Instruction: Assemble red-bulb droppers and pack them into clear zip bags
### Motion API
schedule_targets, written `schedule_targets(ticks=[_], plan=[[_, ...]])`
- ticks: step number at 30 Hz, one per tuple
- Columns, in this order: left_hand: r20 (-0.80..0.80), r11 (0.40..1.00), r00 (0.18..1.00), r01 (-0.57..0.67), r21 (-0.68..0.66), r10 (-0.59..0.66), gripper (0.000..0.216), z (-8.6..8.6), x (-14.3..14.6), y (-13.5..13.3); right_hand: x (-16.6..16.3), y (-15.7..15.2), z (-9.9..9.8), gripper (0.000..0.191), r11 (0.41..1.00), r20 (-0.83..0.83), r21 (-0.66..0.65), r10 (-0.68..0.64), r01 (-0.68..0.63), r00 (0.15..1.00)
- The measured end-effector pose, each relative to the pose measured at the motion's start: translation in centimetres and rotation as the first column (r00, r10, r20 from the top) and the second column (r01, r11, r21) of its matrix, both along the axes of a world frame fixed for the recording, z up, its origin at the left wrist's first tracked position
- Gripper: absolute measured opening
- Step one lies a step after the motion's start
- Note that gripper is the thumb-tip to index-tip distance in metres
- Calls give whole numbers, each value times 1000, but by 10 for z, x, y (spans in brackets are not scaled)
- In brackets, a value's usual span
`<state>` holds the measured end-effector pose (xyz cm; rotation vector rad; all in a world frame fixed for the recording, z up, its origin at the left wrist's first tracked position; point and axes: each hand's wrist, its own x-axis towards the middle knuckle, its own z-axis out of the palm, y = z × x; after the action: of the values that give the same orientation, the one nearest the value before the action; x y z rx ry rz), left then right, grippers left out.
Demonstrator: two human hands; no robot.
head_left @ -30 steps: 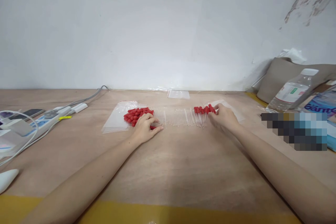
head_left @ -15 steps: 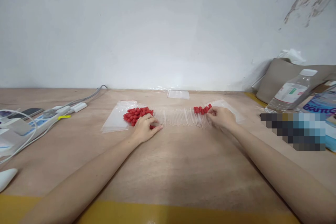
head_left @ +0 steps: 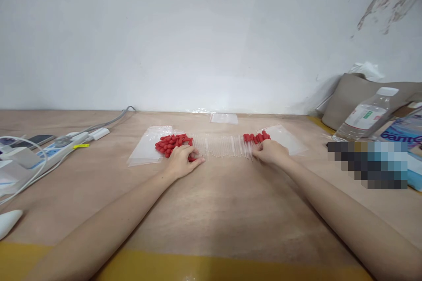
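Note:
My left hand [head_left: 182, 160] rests at the right edge of a pile of red rubber bulbs [head_left: 169, 142]. Its fingers curl towards the thumb, with a red bulb showing between them. A row of thin clear tubes [head_left: 219, 145] lies side by side to the right of that hand. At the row's right end, red bulbs [head_left: 252, 138] cap the far ends of several tubes. My right hand [head_left: 272, 152] is closed over the lower part of these capped tubes, its fingertips pinching at a thin clear tube; its fingers partly hide what they grip.
Clear plastic bags lie left [head_left: 143, 151] and right [head_left: 285, 136] of the row, and a small bag [head_left: 224, 118] lies by the wall. A power strip [head_left: 49, 153] with cables stands left. A water bottle [head_left: 364, 114] and a grey-brown container [head_left: 339, 96] stand right.
My right hand has moved left and towards me, from beside the bulbs to the lower tubes, uncovering more red bulbs at the right end. The left hand has hardly moved.

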<state>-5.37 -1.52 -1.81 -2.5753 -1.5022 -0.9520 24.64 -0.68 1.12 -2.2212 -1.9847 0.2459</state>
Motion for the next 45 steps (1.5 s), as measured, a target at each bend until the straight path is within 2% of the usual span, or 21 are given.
schedule_targets(ticks=[3,8,11,13,15,17,20,22,24,26,31,36,41,45], plan=[[-6,1000,1000,5,-22,-5,22,1,0,0,-3,-1,1,26,999,1,8,-35,35,999],[80,999,996,-36,37,32,18,5,1,-4,13,-1,13,36,998,-57,-59,10,-13,998],[169,997,985,-44,60,33,17,6,5,-7,22,0,21,34,996,-98,14,88,-87,991],[200,998,979,14,59,-25,16,6,11,-10,19,0,19,28,978,-198,136,183,-158,963],[212,994,972,92,59,-103,12,5,18,-13,7,-3,11,17,933,-335,297,301,-203,893],[212,987,964,154,51,-162,10,3,25,-18,-11,-8,-3,16,859,-402,458,429,-227,809],[222,979,955,205,-15,-197,13,1,31,-23,-35,-20,-22,23,714,-286,602,612,-358,738],[248,971,948,227,-79,-201,17,1,31,-24,-46,-29,-29,23,621,-211,644,705,-446,677],[273,961,937,254,-112,-216,27,0,31,-24,-51,-37,-31,23,560,-170,669,755,-488,633],[276,954,931,279,-112,-240,39,1,31,-24,-54,-41,-29,22,529,-151,692,771,-491,618],[250,954,935,283,-100,-251,45,1,32,-24,-56,-42,-26,23,528,-148,703,764,-476,628],[224,968,951,237,-83,-213,26,1,33,-24,-56,-42,-27,22,534,-131,681,762,-501,634],[192,962,946,271,-25,-262,20,3,33,-24,-54,-40,-31,17,550,-110,646,754,-530,648],[184,962,945,272,15,-270,22,2,33,-24,-52,-36,-35,16,518,-40,650,754,-556,656]])
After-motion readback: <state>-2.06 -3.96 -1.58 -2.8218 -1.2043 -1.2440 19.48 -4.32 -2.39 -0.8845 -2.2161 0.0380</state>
